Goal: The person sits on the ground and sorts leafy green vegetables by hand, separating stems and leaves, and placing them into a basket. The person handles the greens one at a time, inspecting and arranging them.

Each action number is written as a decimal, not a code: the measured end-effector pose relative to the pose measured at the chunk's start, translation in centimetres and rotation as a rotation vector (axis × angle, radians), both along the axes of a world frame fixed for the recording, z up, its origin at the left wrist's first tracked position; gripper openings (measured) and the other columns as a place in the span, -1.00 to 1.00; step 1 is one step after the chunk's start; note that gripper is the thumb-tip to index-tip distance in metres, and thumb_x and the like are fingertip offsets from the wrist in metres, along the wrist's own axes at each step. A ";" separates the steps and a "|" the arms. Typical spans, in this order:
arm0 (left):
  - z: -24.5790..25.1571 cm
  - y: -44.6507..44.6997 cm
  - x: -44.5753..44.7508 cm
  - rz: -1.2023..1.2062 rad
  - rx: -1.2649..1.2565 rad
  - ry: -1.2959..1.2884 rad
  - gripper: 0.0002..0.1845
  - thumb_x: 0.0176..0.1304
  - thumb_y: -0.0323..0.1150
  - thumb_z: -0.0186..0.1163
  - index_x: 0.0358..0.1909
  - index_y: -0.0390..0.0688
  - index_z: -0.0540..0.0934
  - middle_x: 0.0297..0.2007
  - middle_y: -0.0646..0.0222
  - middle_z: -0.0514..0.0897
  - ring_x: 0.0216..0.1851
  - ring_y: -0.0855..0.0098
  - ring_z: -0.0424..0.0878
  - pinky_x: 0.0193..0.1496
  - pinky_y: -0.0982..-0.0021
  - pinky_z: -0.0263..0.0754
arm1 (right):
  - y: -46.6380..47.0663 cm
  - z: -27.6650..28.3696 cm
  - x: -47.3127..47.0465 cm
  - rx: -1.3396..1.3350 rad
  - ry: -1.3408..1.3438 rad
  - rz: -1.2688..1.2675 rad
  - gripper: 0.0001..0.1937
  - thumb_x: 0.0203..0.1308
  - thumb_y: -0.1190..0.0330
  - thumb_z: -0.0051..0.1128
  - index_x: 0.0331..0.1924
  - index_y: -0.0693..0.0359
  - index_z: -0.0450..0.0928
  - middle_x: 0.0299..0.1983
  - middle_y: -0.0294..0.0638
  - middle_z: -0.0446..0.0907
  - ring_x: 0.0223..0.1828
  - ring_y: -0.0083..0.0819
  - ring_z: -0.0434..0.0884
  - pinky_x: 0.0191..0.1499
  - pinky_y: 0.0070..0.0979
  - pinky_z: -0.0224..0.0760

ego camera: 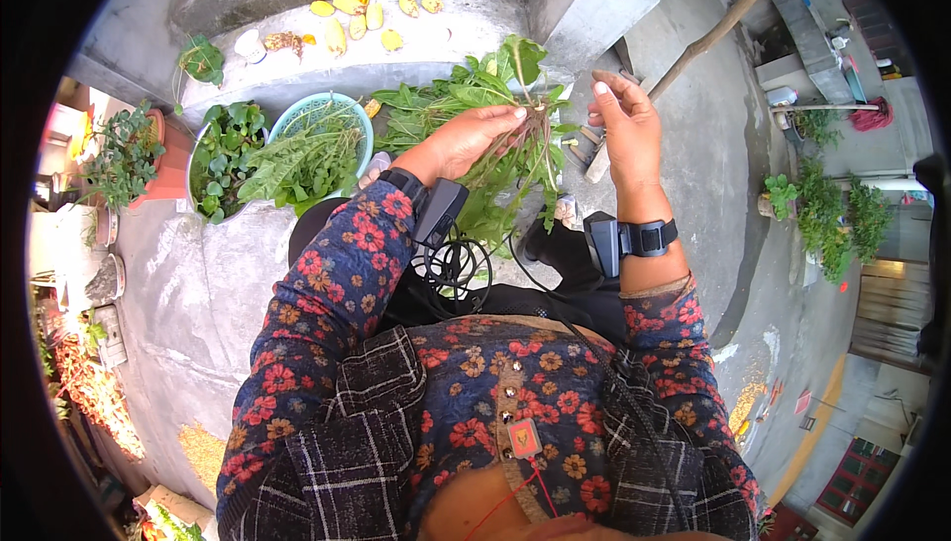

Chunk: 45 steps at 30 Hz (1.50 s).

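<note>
My left hand [483, 132] pinches a bunch of leafy greens [524, 162] near its reddish stem bases; the leaves hang below and some stick up above the fingers. To its right my right hand [624, 117] is raised, apart from the bunch, its fingers curled and thumb up; whether something small sits between the fingertips I cannot tell. A heap of greens [416, 114] lies behind my left hand. Further left, a light-blue plastic basket [366, 125] holds more jagged-leaved greens [312, 162].
Yellow corn cobs [336, 36] and a white cup [250, 46] stand on a concrete ledge [475, 17]. Potted plants [223, 162] are at the left. A wooden pole [724, 21] slants at the upper right. A coiled black cable [453, 277] hangs by my lap.
</note>
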<state>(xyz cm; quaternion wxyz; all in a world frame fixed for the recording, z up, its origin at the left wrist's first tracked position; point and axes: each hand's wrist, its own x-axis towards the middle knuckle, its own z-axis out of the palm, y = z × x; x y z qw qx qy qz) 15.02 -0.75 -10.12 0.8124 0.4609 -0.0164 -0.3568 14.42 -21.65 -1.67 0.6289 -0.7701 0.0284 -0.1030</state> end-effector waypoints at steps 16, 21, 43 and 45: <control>0.2 -0.4 0.2 0.085 -0.092 -0.031 -0.57 0.56 -0.24 -0.05 0.29 -0.31 0.37 0.23 0.24 0.48 0.23 0.36 0.50 0.37 0.36 0.39 | 3.3 -5.0 -0.3 -0.303 0.064 -0.016 -0.72 0.09 0.37 0.42 -0.29 0.38 0.54 -0.43 -0.09 0.69 -0.44 -0.40 0.68 -0.36 -0.46 0.55; 0.5 -0.5 0.1 0.092 -0.006 -0.070 -0.57 0.51 -0.17 0.05 0.23 -0.27 0.44 0.17 0.28 0.54 0.19 0.41 0.53 0.35 0.39 0.40 | 3.2 -5.0 -0.1 -0.075 0.192 0.076 -0.80 0.13 0.48 0.36 -0.29 0.38 0.53 -0.46 -0.17 0.68 -0.53 -0.57 0.61 -0.50 -0.58 0.48; 0.6 1.0 1.1 0.326 0.155 -0.096 -0.66 0.49 -0.21 0.09 0.11 -0.23 0.53 0.02 0.35 0.61 -0.01 0.42 0.63 0.15 0.39 0.56 | -1.8 -4.7 -1.5 -0.320 0.539 0.634 -0.92 0.17 0.52 0.23 -0.28 0.35 0.62 -0.47 -0.20 0.63 -0.54 -0.50 0.62 -0.50 -0.50 0.51; 0.7 1.6 1.4 0.336 0.122 -0.108 -0.67 0.49 -0.24 0.08 0.12 -0.24 0.49 0.01 0.32 0.62 0.00 0.38 0.64 0.14 0.39 0.57 | -3.1 -6.1 -1.9 -0.386 0.668 0.713 -0.92 0.17 0.52 0.23 -0.27 0.36 0.62 -0.44 -0.19 0.64 -0.53 -0.49 0.63 -0.49 -0.51 0.53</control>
